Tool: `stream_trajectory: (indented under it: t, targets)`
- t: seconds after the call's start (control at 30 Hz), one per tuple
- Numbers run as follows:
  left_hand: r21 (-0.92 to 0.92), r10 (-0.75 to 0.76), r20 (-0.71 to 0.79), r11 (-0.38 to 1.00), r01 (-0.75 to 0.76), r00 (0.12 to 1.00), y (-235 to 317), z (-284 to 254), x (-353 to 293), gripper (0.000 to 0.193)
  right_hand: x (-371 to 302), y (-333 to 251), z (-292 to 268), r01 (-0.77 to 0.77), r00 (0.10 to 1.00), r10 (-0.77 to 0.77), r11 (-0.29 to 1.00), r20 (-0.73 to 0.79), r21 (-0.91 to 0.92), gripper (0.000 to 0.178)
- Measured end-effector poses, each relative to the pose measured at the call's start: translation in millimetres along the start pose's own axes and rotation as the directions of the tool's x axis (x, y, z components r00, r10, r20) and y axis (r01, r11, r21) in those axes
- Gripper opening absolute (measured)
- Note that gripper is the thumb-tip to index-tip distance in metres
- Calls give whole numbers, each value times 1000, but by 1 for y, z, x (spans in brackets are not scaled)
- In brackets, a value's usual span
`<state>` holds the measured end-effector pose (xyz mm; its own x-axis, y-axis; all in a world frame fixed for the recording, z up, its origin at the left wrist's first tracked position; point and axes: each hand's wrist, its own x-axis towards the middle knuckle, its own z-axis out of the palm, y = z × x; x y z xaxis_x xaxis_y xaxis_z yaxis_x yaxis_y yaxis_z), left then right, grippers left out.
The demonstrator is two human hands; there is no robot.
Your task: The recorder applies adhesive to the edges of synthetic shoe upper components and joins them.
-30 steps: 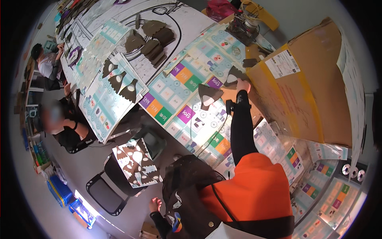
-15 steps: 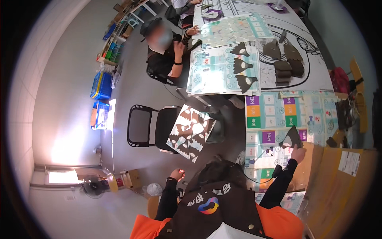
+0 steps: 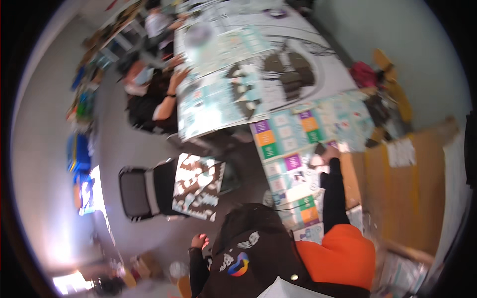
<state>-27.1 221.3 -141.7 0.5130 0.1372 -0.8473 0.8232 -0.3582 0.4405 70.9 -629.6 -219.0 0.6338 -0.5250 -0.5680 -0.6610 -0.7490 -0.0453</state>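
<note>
Grip of the left hand (image 3: 200,242): fingers half curled, closure indeterminable, near the cutout-covered sheet (image 3: 183,202). Rightward, the dark cutout (image 3: 316,158) sits over the printed sheets (image 3: 283,120), against the right hand (image 3: 331,154); blur prevents telling whether it is pinched. Versus the preceding frame, the cutout exposes less surface. A cardboard box (image 3: 405,198) stands at the far right.

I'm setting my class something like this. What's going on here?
The right hand seems to grip a dark piece over printed sheets, though the picture is blurred. The left hand is away from the table, apparently empty. More pieces lie on the table, and a board of them rests over a chair. Another person sits at the table.
</note>
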Motion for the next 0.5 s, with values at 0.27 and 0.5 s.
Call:
stream_trajectory:
  t: [0.27,0.5]
  targets:
    - [32,-14,103,999,11,995,14,-34,51,16,-159,-186,-174,674,739,-194,205,-645,710,49]
    - [-899,289,93,436,-44,953,102,-58,50,53,-123,-196,-133,813,515,213,-427,-830,395,30]
